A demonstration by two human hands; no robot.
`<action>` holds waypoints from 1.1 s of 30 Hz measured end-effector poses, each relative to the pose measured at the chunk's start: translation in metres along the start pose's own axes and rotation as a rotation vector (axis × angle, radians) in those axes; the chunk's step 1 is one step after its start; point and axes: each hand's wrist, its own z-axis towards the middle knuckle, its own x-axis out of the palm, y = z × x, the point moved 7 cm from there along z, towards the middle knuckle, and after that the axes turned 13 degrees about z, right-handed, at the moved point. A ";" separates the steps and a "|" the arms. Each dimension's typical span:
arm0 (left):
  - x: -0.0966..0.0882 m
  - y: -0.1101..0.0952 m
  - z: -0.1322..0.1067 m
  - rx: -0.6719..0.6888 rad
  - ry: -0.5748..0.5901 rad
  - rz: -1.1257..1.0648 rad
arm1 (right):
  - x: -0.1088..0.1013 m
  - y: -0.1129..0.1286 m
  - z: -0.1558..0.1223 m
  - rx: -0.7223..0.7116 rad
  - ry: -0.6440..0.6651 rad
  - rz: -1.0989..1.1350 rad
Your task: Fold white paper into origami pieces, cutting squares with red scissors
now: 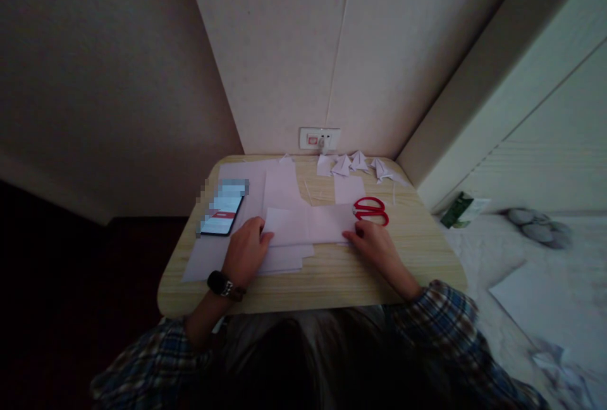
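One paper sheet (308, 225) is gripped by left hand (246, 248) and right hand (374, 242) (scissors (371, 209) beside).

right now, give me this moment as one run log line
left hand on left end of paper sheet | right hand on its right end | red scissors just behind right hand | phone lit, at left

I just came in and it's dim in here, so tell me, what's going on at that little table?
A person in a plaid shirt has both hands on a white paper sheet on the wooden table: left hand at its left end, right hand at its right edge. Red scissors lie just beyond the right hand, a phone to the left, folded paper figures along the back.
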 end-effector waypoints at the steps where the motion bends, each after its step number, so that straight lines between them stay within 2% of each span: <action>1: 0.000 -0.002 -0.001 0.007 -0.025 0.011 | 0.000 0.001 0.000 -0.005 -0.008 -0.009; 5: -0.003 -0.009 -0.006 0.040 -0.134 0.061 | 0.000 0.004 -0.003 -0.032 -0.045 -0.036; 8: -0.003 -0.015 -0.009 0.124 -0.194 0.125 | 0.000 0.006 -0.006 -0.063 -0.081 -0.051; 13: 0.010 -0.032 -0.012 0.445 -0.133 0.198 | -0.010 0.017 -0.014 -0.116 -0.205 -0.092; 15: 0.014 -0.036 -0.013 0.519 -0.110 0.226 | -0.010 0.030 -0.019 -0.170 -0.222 -0.107; 18: 0.016 -0.040 -0.013 0.559 -0.100 0.269 | 0.001 0.060 -0.029 -0.335 -0.142 -0.104; 22: 0.017 -0.042 -0.013 0.583 -0.095 0.310 | 0.034 0.102 -0.043 -0.605 0.054 -0.073; 23: 0.018 -0.042 -0.012 0.584 -0.096 0.318 | 0.042 0.107 -0.045 -0.636 0.080 -0.068; 28: 0.018 -0.041 -0.014 0.569 -0.111 0.336 | 0.063 0.109 -0.043 -0.654 0.135 -0.063; 33: 0.019 -0.044 -0.039 0.581 -0.125 0.335 | 0.065 0.103 -0.044 -0.640 0.161 -0.051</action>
